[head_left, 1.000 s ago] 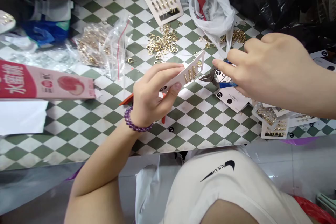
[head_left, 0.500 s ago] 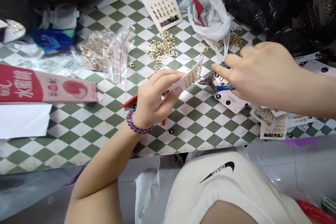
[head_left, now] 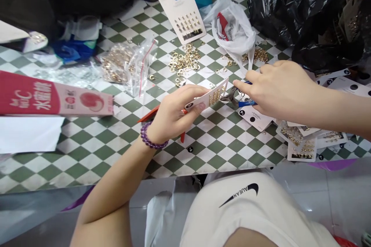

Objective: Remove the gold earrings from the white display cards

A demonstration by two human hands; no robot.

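Observation:
My left hand point(head_left: 178, 114) pinches a white earring card point(head_left: 199, 102) between thumb and fingers, tilted up off the table. Rows of small gold earrings point(head_left: 216, 96) sit on its right part. My right hand point(head_left: 269, 88) is closed round blue-handled pliers point(head_left: 245, 103), whose metal jaws point left, close by the card's right edge. Whether the jaws touch an earring I cannot tell. Beyond the card lies a pile of gold hook-shaped pieces point(head_left: 184, 63). Orange-red handles of another tool point(head_left: 149, 114) show partly behind my left hand.
Another earring card point(head_left: 185, 15) lies at the back, beside a white plastic bag point(head_left: 236, 27). More cards point(head_left: 303, 148) are heaped at right, below a black bag point(head_left: 275, 7). At left are a clear bag of gold pieces point(head_left: 117, 63) and a pink box point(head_left: 72, 102).
The view has shifted slightly, so the table things appear lower. The pliers' jaws and the card's right edge are closer together. Both hands keep their holds.

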